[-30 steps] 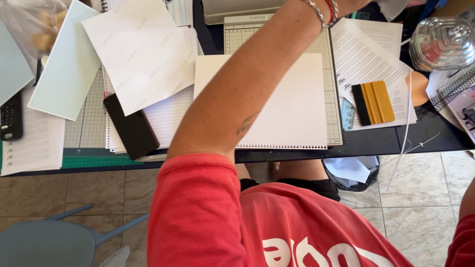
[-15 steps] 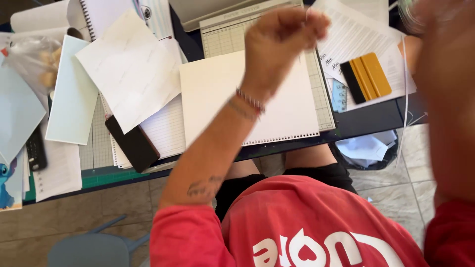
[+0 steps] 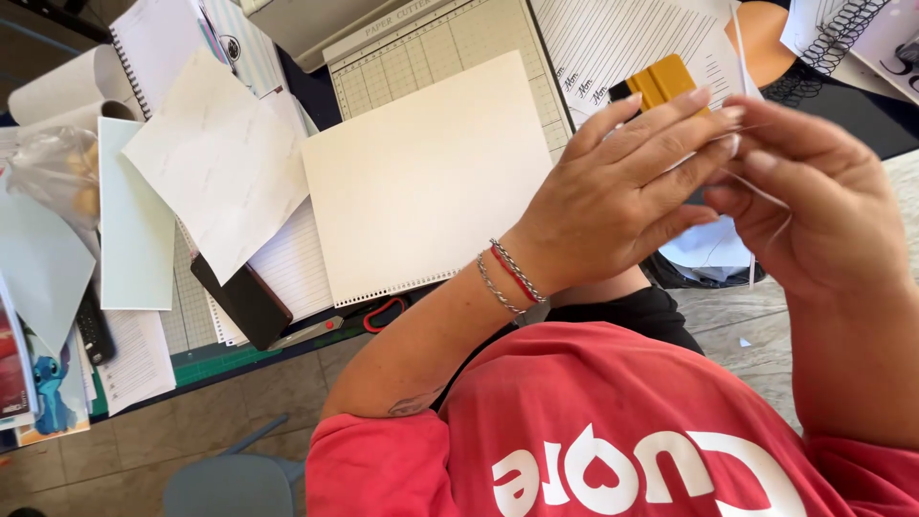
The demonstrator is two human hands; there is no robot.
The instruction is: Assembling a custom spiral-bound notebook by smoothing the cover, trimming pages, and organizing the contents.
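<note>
My left hand [image 3: 613, 196] and right hand [image 3: 814, 206] meet at about 2 o'clock in the view, raised in front of my chest above the desk edge. The left fingers [image 3: 670, 124] are stretched out together and close on a thin white thread [image 3: 766, 191] against the thumb; the right fingertips [image 3: 766, 158] pinch the same thread just beside them, so the 2 hands nearly touch. The thread runs up past the fingers toward 12 o'clock and hangs down in a loose loop between the palms. I wear 2 bracelets [image 3: 507, 278] on the left wrist, 1 silver chain and 1 red cord. Behind the left fingers, at 1 o'clock, a yellow squeegee [image 3: 661, 81] lies on a lined sheet [image 3: 613, 38]. At 11 o'clock of my hands a cream card [image 3: 421, 182] with punched holes along its near edge rests on a gridded paper cutter [image 3: 431, 53]. Further toward 9 o'clock lie a loose white sheet [image 3: 220, 163], a pale green sheet [image 3: 134, 220] and a black phone [image 3: 244, 302] near the desk edge. Scissors [image 3: 335, 325] with red handles lie at the desk's near edge, just below the card. My red shirt [image 3: 593, 431] fills the view at 6 o'clock.
</note>
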